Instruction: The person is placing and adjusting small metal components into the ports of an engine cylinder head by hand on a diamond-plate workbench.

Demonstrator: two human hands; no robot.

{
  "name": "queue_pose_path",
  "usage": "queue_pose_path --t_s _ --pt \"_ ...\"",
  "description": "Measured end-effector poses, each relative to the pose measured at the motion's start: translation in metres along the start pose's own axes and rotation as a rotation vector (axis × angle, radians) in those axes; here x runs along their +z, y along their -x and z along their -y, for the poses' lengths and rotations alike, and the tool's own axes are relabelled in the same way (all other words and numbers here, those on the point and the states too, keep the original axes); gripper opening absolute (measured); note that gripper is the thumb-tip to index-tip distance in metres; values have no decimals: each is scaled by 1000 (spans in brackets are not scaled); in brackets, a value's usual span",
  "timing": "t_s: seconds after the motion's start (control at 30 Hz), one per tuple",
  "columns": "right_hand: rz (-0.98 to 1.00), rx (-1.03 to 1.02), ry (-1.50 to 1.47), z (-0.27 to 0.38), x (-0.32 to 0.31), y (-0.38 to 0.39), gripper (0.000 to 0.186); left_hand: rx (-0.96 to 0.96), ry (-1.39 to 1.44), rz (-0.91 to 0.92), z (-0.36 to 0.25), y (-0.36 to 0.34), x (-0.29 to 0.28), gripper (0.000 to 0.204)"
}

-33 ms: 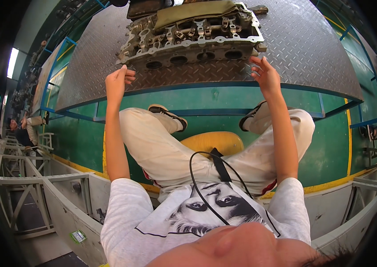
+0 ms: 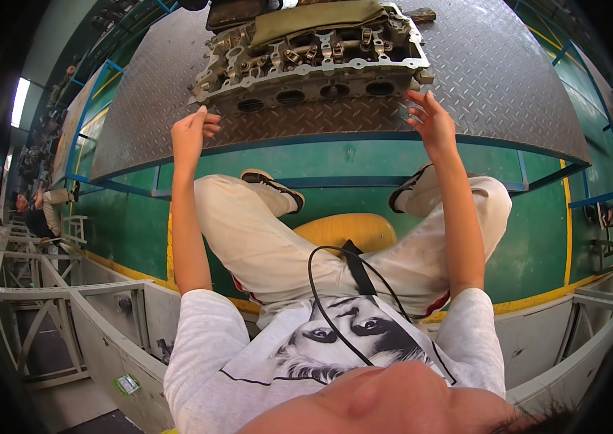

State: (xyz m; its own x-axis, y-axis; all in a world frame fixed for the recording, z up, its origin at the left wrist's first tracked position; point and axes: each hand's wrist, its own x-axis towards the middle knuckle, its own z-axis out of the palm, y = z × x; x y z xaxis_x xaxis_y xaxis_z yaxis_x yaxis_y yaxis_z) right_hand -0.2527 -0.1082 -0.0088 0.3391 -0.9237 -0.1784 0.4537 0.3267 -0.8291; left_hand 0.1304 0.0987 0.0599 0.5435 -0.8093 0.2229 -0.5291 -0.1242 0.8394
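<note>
A metal engine cylinder head (image 2: 313,74) lies on the steel-plate table, with several oval ports along its near side and rocker parts exposed on top. Folded across its far part is an olive-green cloth (image 2: 313,23). My left hand (image 2: 192,132) hovers by the near left corner of the cylinder head, fingers bent but apart, holding nothing. By the near right corner is my right hand (image 2: 433,126), its fingers spread and curled a little. Its fingertips come very close to the casting; whether they touch it I cannot tell.
The diamond-plate table (image 2: 494,87) has a blue frame edge in front of my knees. A dark part (image 2: 237,14) sits behind the cylinder head. Between my legs is a yellow stool seat (image 2: 350,230). Metal frames stand behind me; another person (image 2: 44,210) sits far left.
</note>
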Motion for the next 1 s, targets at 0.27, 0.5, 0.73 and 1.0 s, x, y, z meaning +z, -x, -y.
queue_pose_path --t_s 0.27,0.5,0.73,1.0 --pt "-29 -78 337 -2 -11 -10 39 -32 -165 -49 23 2 15 41" --pt "-8 34 140 3 -17 -17 36 -218 282 -32 44 -8 30 34" --pt "62 82 -194 5 -24 -37 26 -328 768 -19 60 -11 41 27" --pt "83 138 -218 12 -30 -56 25 -277 868 -33 55 -13 53 27"
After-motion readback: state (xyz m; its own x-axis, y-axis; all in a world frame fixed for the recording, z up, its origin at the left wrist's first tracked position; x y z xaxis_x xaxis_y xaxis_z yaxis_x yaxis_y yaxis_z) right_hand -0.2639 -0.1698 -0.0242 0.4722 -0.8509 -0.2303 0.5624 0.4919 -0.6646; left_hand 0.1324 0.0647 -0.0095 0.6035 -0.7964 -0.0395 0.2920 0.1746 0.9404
